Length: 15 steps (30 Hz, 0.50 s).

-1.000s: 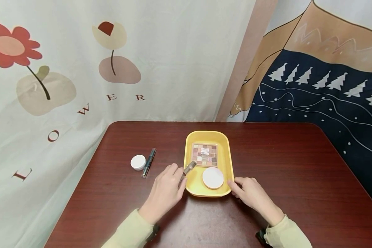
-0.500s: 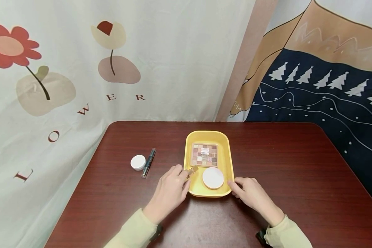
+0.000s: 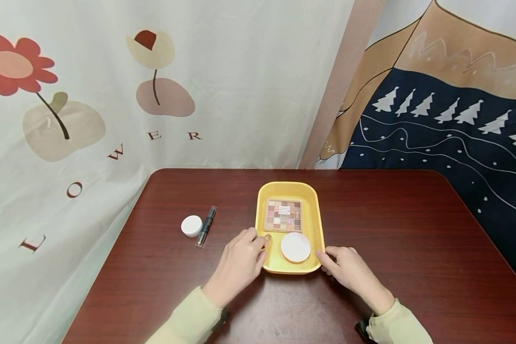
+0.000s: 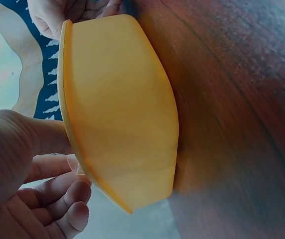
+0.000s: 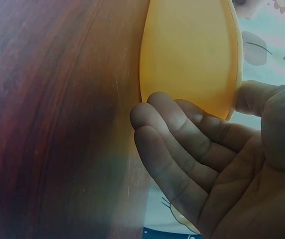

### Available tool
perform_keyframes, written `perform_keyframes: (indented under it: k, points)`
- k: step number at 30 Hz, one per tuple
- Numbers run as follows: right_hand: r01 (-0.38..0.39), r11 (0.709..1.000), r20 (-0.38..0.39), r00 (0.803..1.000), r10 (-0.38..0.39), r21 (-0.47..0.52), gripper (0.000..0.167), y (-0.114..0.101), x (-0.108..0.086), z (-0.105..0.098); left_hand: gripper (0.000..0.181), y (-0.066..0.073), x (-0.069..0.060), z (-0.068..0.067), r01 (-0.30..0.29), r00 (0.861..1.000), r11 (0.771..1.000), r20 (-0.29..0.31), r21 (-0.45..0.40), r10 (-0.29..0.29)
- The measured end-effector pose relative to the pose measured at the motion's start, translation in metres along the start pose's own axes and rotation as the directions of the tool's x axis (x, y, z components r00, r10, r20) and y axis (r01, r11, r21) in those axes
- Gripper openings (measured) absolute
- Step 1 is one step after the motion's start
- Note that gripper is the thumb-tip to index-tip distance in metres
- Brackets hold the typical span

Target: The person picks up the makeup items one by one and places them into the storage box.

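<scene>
My left hand (image 3: 238, 260) pinches a small lipstick tube (image 3: 267, 238) over the left side of a yellow tray (image 3: 311, 215); most of the tube is hidden by the fingers. In the left wrist view the tube's clear end (image 4: 74, 164) shows between thumb and fingers at the tray rim. My right hand (image 3: 354, 272) grips the tray's near right corner, thumb on the rim and fingers against the outer wall. Inside the tray lie an eyeshadow palette (image 3: 283, 215) at the far end and a round white compact (image 3: 295, 247) nearer me.
On the brown table (image 3: 391, 215), left of the tray, a small white round jar (image 3: 191, 225) sits beside a dark pen-like stick (image 3: 206, 226). A printed curtain (image 3: 241, 95) hangs behind the table's far edge.
My left hand has moved slightly right with the lipstick tube, bringing it lower over the tray, and less of the tube shows. The right hand and tray have stayed put.
</scene>
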State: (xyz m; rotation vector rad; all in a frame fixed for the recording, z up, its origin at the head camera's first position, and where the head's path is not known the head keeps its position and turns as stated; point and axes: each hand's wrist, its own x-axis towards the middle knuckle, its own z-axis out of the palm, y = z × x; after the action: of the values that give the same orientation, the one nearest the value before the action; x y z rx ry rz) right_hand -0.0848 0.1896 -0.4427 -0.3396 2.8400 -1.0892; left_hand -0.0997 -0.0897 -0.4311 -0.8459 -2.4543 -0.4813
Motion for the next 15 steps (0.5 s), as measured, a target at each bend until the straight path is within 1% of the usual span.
perform_keyframes:
  k: [8, 15]
  points:
    - [-0.007, 1.000, 0.002, 1.000, 0.007, 0.003, 0.035, 0.0007, 0.0001, 0.0003, 0.014, -0.0005, 0.0043, 0.0036, -0.008, 1.000, 1.000, 0.022, 0.006, 0.008]
    - [-0.003, 1.000, -0.003, 1.000, 0.003, 0.004, 0.035, 0.0015, 0.0003, 0.0011, 0.019, -0.0011, 0.0076, 0.0073, -0.009, 0.998, 0.999, 0.057, 0.046, 0.006]
